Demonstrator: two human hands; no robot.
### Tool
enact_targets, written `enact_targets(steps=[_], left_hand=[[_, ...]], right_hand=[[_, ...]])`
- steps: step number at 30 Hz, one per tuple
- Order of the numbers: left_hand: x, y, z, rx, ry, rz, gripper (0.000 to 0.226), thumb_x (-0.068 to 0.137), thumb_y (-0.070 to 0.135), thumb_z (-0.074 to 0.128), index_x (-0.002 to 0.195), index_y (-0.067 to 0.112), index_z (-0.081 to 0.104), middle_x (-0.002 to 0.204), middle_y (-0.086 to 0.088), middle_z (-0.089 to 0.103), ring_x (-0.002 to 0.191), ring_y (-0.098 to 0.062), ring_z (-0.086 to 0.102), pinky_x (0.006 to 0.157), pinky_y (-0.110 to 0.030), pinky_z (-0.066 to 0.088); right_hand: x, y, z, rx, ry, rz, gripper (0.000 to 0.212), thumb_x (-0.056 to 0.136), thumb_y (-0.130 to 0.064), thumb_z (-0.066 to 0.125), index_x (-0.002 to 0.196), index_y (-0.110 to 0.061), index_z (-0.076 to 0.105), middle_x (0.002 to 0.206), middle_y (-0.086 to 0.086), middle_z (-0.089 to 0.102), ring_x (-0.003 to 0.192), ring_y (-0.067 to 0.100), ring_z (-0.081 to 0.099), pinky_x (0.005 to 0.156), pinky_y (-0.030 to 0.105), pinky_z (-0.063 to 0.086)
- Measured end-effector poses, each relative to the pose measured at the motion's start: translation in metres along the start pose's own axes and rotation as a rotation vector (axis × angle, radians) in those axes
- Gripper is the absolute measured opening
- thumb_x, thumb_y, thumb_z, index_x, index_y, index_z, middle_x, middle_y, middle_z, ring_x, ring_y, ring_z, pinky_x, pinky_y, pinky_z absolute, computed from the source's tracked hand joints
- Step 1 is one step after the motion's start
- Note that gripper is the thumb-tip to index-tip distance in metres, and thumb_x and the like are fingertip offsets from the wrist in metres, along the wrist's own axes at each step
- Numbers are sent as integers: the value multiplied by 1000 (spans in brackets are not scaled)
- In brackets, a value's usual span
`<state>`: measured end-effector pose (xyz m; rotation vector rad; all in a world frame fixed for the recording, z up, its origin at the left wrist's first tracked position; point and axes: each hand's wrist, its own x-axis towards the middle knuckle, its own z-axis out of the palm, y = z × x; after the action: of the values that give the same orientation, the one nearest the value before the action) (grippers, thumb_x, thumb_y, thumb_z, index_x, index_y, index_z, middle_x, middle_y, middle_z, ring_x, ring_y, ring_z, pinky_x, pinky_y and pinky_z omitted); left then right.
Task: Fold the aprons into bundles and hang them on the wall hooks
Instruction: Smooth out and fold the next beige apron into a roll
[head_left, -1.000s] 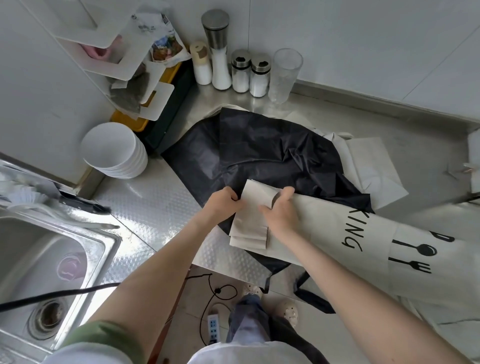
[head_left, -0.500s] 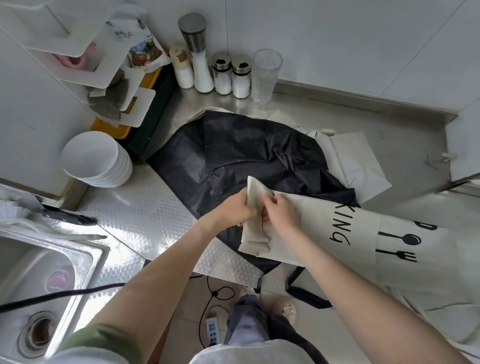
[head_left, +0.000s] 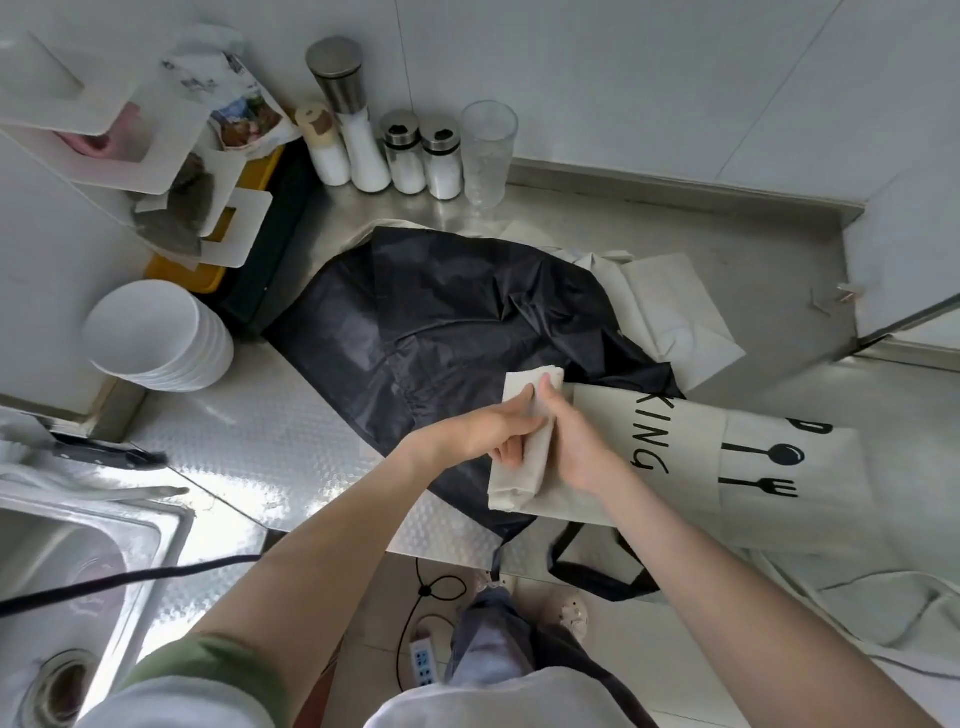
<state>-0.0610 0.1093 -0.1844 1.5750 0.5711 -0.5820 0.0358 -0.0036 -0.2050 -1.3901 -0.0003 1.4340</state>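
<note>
Cream apron (head_left: 727, 467): black letters "KING" legible, the word's start hidden; printed spoon and fork symbols alongside. No other text readable.

Kitchen. Embossed stainless-steel worktop (head_left: 249, 447) with inset steel sink (head_left: 78, 561); stack of white round bowls (head_left: 156, 338); steel-capped glass seasoning shakers (head_left: 410, 156); clear glass tumbler (head_left: 488, 150); white tiled wall (head_left: 623, 78).
</note>
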Motion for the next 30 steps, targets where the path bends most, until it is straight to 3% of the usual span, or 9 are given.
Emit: enact_targets(steps=[4,8,11,14,16,18,21,25,30], left_hand=[[9,7,11,-40,175,12,58,93,4,42,147,22,33,88,-4,65,81,-14,60,79,-21,49],[20,-2,6,149,652,-143,31,96,17,43,124,8,48,107,-7,60,94,-22,57,77,-28,45],[21,-10,2,-84,492,-302,37,94,34,53,114,4,56,103,-10,67,86,-22,66,74,-33,58],[11,-10,5,-422,186,-266,36,96,37,56,119,9,61,111,-9,69,100,-23,68,86,-37,57],[10,-14,11,-474,96,-187,33,95,31,59,122,13,59,117,-5,68,106,-19,66,86,-34,56],[12,-16,17,-436,127,-146,29,92,25,63,119,17,58,114,-1,68,103,-15,65,80,-29,55],[15,-22,21,-364,168,-134,25,87,14,67,111,18,59,111,-4,68,101,-19,66,84,-34,57],[16,-25,22,-302,208,-101,47,81,10,69,123,16,49,115,-6,64,100,-20,64,70,-31,56],[11,-21,25,-287,244,-33,53,86,4,62,127,25,37,117,-9,54,101,-24,59,75,-37,55]], right_hand=[[0,5,-12,-150,115,52,34,87,-38,68,98,-6,65,96,17,68,90,27,65,89,39,52],[-5,7,-18,-202,313,133,39,92,-36,62,118,-7,57,102,11,68,89,25,65,79,37,52],[-12,6,-21,-12,240,134,34,96,-35,56,116,-8,59,101,10,69,88,23,67,74,35,54],[-17,7,-26,128,101,130,32,96,-34,56,116,-10,62,111,12,70,103,25,66,86,38,54],[-20,9,-29,108,47,123,25,94,-26,59,113,-9,64,106,11,70,97,23,67,81,35,56],[-20,14,-27,-25,65,117,22,91,-19,63,111,-9,64,100,8,71,90,20,67,80,34,57],[-21,20,-20,-613,213,-12,42,86,-29,70,120,-8,56,108,3,66,100,20,63,86,34,52],[-34,29,-12,-917,440,-172,60,86,-34,69,124,-10,30,94,0,50,74,18,53,49,22,35],[-31,43,-19,-1144,557,-367,69,83,-34,71,134,-10,29,122,6,43,105,24,47,77,30,38]])
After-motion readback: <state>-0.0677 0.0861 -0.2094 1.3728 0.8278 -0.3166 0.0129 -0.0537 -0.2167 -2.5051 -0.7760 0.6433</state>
